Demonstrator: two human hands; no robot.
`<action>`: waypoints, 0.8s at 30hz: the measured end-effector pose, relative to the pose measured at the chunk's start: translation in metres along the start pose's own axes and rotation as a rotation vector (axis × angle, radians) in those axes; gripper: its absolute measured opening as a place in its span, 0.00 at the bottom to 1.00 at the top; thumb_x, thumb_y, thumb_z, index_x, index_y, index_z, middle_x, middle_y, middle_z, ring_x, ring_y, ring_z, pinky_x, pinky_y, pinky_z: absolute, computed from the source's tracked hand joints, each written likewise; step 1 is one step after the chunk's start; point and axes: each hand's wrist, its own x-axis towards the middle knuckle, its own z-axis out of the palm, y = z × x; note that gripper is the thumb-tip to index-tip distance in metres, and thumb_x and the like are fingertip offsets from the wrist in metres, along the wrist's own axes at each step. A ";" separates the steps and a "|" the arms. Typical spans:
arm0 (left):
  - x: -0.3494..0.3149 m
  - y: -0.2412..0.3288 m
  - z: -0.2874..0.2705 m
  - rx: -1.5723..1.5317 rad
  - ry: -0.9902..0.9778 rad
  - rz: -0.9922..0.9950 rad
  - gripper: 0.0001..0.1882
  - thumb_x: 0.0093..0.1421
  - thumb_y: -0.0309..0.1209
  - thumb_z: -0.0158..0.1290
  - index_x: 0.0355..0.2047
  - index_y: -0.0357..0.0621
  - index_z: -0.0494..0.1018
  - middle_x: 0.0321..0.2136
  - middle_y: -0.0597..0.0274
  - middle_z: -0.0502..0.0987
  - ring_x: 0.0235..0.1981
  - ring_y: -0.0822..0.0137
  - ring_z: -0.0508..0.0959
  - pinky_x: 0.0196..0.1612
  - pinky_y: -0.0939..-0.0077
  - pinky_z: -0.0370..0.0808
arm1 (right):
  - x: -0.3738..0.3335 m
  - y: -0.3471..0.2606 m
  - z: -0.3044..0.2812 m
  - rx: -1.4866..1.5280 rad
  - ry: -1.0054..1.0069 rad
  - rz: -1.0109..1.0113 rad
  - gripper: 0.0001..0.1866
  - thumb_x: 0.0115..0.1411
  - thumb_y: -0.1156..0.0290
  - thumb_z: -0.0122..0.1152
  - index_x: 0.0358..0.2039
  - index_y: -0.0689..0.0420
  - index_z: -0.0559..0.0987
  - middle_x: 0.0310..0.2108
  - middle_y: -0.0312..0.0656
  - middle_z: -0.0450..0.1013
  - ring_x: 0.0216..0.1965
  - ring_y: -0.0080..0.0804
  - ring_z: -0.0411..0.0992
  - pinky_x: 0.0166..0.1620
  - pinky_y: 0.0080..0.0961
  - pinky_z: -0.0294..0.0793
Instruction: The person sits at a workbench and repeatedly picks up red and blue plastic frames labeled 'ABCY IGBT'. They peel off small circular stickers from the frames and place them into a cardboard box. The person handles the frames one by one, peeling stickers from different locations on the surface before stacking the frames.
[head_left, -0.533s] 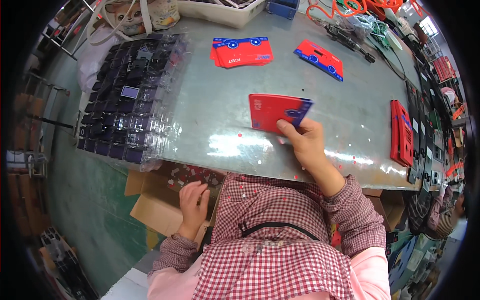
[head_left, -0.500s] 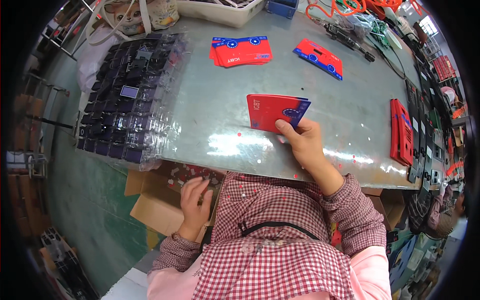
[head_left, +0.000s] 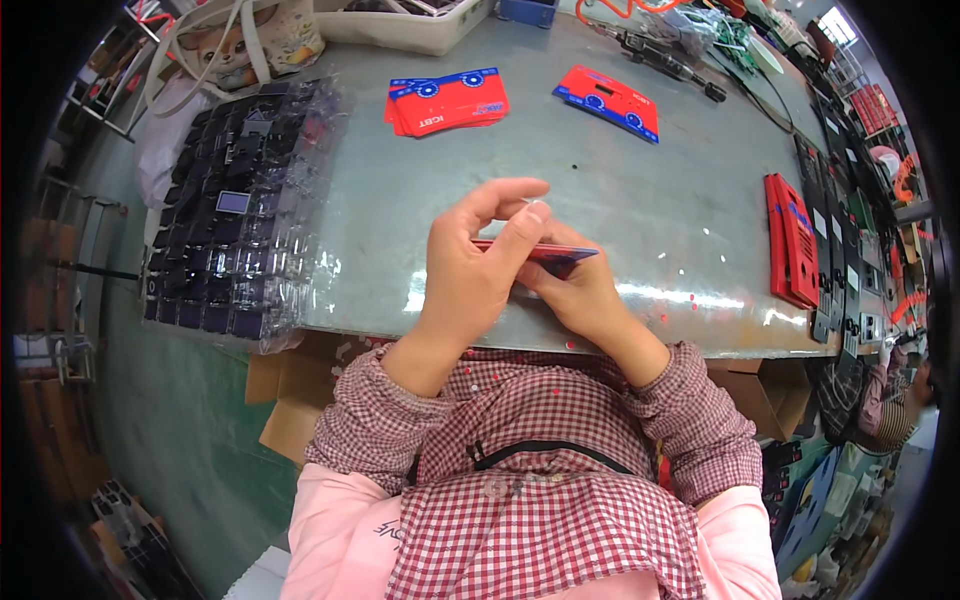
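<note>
My right hand [head_left: 583, 292] grips a small stack of thin red-and-blue panels [head_left: 567, 252], tipped so they show nearly edge-on. At the panels' left end is my left hand [head_left: 478, 262], its fingers curled and its thumb reaching over the edge. A tiny pale bit shows by the left thumb tip; I cannot make out what it is. Farther back on the metal table [head_left: 420, 190] lies a pile of similar red-and-blue panels [head_left: 450, 105]. To its right is another panel [head_left: 608, 103] with a small slot, lying flat by itself.
Clear plastic trays of dark parts [head_left: 235, 215] cover the table's left side. Red pieces [head_left: 792, 240] and black panels stand at the right. A power screwdriver [head_left: 665, 62], white bin [head_left: 410, 30] and bag [head_left: 250, 45] are at the back. Cardboard boxes [head_left: 290, 415] sit below the front edge.
My left hand has risen from above the cardboard box to the held panels. The right hand has tilted the panels from face-up to nearly edge-on. The view has shifted slightly.
</note>
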 end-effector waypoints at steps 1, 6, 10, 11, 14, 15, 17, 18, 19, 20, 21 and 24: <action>0.000 0.002 0.002 0.048 -0.025 0.015 0.14 0.63 0.31 0.51 0.46 0.35 0.73 0.31 0.64 0.78 0.30 0.80 0.74 0.35 0.85 0.70 | 0.001 0.000 -0.001 0.015 0.017 0.005 0.10 0.57 0.76 0.62 0.40 0.61 0.79 0.39 0.40 0.77 0.41 0.26 0.74 0.45 0.23 0.72; 0.008 0.008 0.001 0.028 -0.032 -0.077 0.15 0.63 0.33 0.51 0.45 0.36 0.73 0.28 0.69 0.76 0.28 0.83 0.72 0.34 0.88 0.68 | 0.001 0.011 -0.002 0.034 -0.015 0.037 0.11 0.57 0.75 0.63 0.41 0.59 0.80 0.34 0.38 0.78 0.37 0.24 0.74 0.43 0.23 0.72; 0.012 0.018 -0.007 -0.068 -0.079 -0.127 0.20 0.64 0.38 0.51 0.49 0.33 0.71 0.37 0.60 0.77 0.38 0.76 0.75 0.44 0.81 0.70 | 0.004 0.001 -0.004 -0.002 0.008 0.225 0.11 0.57 0.72 0.65 0.41 0.60 0.80 0.33 0.37 0.78 0.35 0.20 0.74 0.41 0.21 0.73; 0.007 0.022 -0.012 -0.153 -0.092 -0.109 0.22 0.63 0.38 0.52 0.50 0.33 0.71 0.39 0.59 0.77 0.41 0.74 0.75 0.46 0.80 0.70 | 0.002 -0.008 -0.003 -0.002 0.016 0.285 0.12 0.57 0.71 0.65 0.41 0.60 0.80 0.34 0.37 0.78 0.35 0.20 0.74 0.41 0.21 0.73; -0.014 0.018 -0.029 -0.197 -0.163 0.013 0.27 0.62 0.40 0.54 0.54 0.32 0.67 0.47 0.55 0.72 0.50 0.69 0.70 0.54 0.75 0.67 | -0.008 -0.033 0.003 0.410 0.109 0.252 0.12 0.58 0.72 0.63 0.43 0.60 0.78 0.36 0.36 0.77 0.37 0.21 0.74 0.43 0.22 0.74; -0.022 0.014 -0.032 -0.177 -0.194 0.065 0.29 0.61 0.41 0.54 0.56 0.32 0.65 0.51 0.53 0.70 0.54 0.67 0.68 0.56 0.74 0.65 | -0.010 -0.038 0.007 0.555 0.135 0.270 0.13 0.59 0.72 0.63 0.44 0.60 0.77 0.37 0.36 0.77 0.38 0.22 0.74 0.44 0.23 0.74; -0.044 0.011 -0.025 -0.257 -0.145 0.045 0.30 0.61 0.39 0.55 0.58 0.32 0.63 0.54 0.53 0.66 0.56 0.66 0.66 0.58 0.71 0.63 | -0.013 -0.045 0.017 0.850 0.180 0.306 0.14 0.59 0.73 0.62 0.45 0.60 0.75 0.40 0.36 0.76 0.41 0.24 0.74 0.46 0.24 0.73; -0.053 0.010 -0.021 -0.298 -0.122 0.035 0.31 0.61 0.38 0.55 0.58 0.32 0.62 0.55 0.53 0.65 0.57 0.65 0.65 0.59 0.70 0.63 | -0.016 -0.044 0.021 0.884 0.167 0.294 0.14 0.60 0.73 0.62 0.46 0.60 0.75 0.41 0.36 0.75 0.42 0.24 0.73 0.47 0.24 0.73; -0.061 0.008 -0.019 -0.260 -0.059 0.029 0.30 0.61 0.37 0.55 0.58 0.32 0.62 0.55 0.53 0.65 0.56 0.64 0.66 0.59 0.70 0.63 | -0.019 -0.043 0.024 0.918 0.153 0.283 0.14 0.60 0.73 0.61 0.46 0.60 0.75 0.42 0.36 0.75 0.43 0.24 0.73 0.47 0.24 0.73; -0.067 0.006 -0.018 -0.221 0.004 0.023 0.30 0.61 0.36 0.55 0.58 0.32 0.62 0.54 0.54 0.65 0.56 0.64 0.66 0.59 0.70 0.63 | -0.022 -0.043 0.028 0.952 0.138 0.272 0.14 0.60 0.74 0.61 0.46 0.59 0.74 0.43 0.37 0.75 0.45 0.25 0.73 0.48 0.24 0.72; -0.071 0.005 -0.018 -0.182 0.067 0.018 0.30 0.60 0.35 0.55 0.59 0.32 0.62 0.53 0.55 0.65 0.55 0.64 0.67 0.59 0.69 0.63 | -0.025 -0.044 0.031 0.929 0.130 0.273 0.14 0.60 0.73 0.61 0.46 0.59 0.74 0.43 0.36 0.75 0.44 0.24 0.73 0.48 0.25 0.72; -0.071 0.020 -0.027 -0.017 0.022 0.121 0.28 0.60 0.33 0.54 0.57 0.31 0.63 0.49 0.57 0.67 0.53 0.63 0.68 0.58 0.69 0.64 | -0.031 -0.050 0.035 0.818 0.095 0.277 0.14 0.59 0.73 0.62 0.46 0.60 0.75 0.42 0.36 0.75 0.43 0.23 0.73 0.47 0.24 0.73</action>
